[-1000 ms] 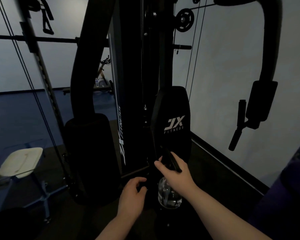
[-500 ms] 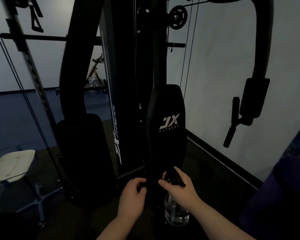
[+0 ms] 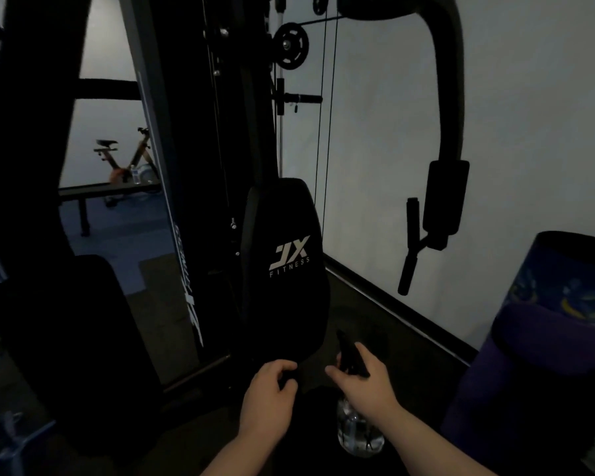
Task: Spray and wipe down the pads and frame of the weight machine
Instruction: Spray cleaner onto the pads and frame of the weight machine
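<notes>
Dim gym room. Black weight machine frame (image 3: 193,166) fills the centre, cables and a pulley (image 3: 291,45) up top. Big black roller pad (image 3: 66,338) on the left arm, low left. Right arm curves down the white wall to a small arm pad (image 3: 447,197) with a grip handle (image 3: 407,273) below it. Back pad (image 3: 284,266) stands upright mid-frame, "JX FITNESS" logo on it. Rolled purple mat (image 3: 536,355) stands at right. Exercise bike (image 3: 128,159) far back left. Right hand (image 3: 364,383) curls round the black trigger head of a clear spray bottle (image 3: 358,431), just below and right of the back pad's bottom edge. Left hand (image 3: 268,396), fingers curled, grips something dark at the pad's lower edge; what it is, cannot tell.
</notes>
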### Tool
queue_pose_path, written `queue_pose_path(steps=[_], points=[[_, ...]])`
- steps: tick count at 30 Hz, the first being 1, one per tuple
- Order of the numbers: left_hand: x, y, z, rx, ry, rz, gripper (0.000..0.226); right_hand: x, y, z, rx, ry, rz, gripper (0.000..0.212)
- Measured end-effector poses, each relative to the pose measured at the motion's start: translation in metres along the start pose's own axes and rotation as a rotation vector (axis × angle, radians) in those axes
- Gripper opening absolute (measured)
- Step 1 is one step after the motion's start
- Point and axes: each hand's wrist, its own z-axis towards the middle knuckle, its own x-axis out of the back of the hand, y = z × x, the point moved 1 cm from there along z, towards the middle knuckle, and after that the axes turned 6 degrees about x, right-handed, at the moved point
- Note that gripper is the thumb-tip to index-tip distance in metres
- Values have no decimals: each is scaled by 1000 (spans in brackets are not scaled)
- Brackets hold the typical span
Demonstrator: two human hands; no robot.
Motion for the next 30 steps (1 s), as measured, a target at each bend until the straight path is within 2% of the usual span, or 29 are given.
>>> queue_pose_path(steps=[7, 10, 14, 22, 26, 30], points=[[-17, 13, 11, 25, 30, -9, 27, 18, 18, 19, 26, -87, -72, 10], [-23, 15, 15, 28, 32, -4, 26, 18, 29, 26, 42, -132, -72, 17], [-30, 6, 18, 48, 12, 15, 28, 10, 51, 29, -13, -206, -136, 13], [-40, -34, 44, 129, -57, 139, 30, -28, 84, 46, 8, -220, -130, 17], [-43, -48, 59, 125, -100, 136, 31, -43, 88, 67, 51, -171, -118, 16], [-49, -48, 66, 135, -75, 85, 32, -45, 88, 80, 143, -159, -115, 18]])
